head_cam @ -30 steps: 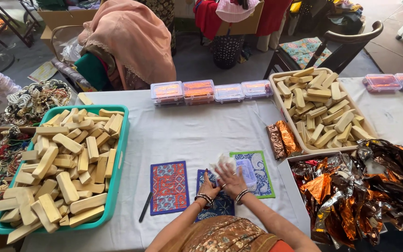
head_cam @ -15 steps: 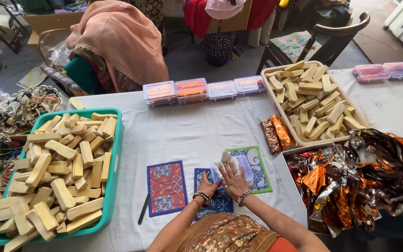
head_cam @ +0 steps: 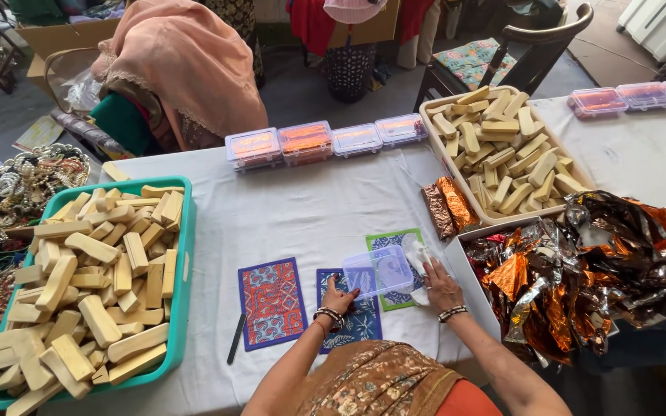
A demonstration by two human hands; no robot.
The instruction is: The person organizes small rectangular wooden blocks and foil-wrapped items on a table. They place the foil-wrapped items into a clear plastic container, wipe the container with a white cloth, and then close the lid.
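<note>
A small clear plastic box [head_cam: 379,270] sits tilted over the patterned mats near the table's front edge. My left hand [head_cam: 338,296] grips its lower left corner with the fingertips. My right hand [head_cam: 442,283] rests at the box's right side, fingers on a crumpled white cloth [head_cam: 419,254] that touches the box. Under them lie a blue patterned mat [head_cam: 356,323] and a green-edged mat [head_cam: 396,240]. A red and blue mat [head_cam: 271,302] lies to the left, apart from both hands.
A teal tray [head_cam: 185,254] of tan bars stands left; a beige tray [head_cam: 430,137] of similar bars back right. Crumpled foil wrappers [head_cam: 580,277] pile up right, with two wrapped bars [head_cam: 445,208]. Clear lidded boxes [head_cam: 325,140], a black pen [head_cam: 235,339], and a seated person in a pink shawl [head_cam: 171,69] are nearby.
My hands lay close together on the mats with the white cloth. Now they are apart with the clear plastic box between them, the left hand gripping it.
</note>
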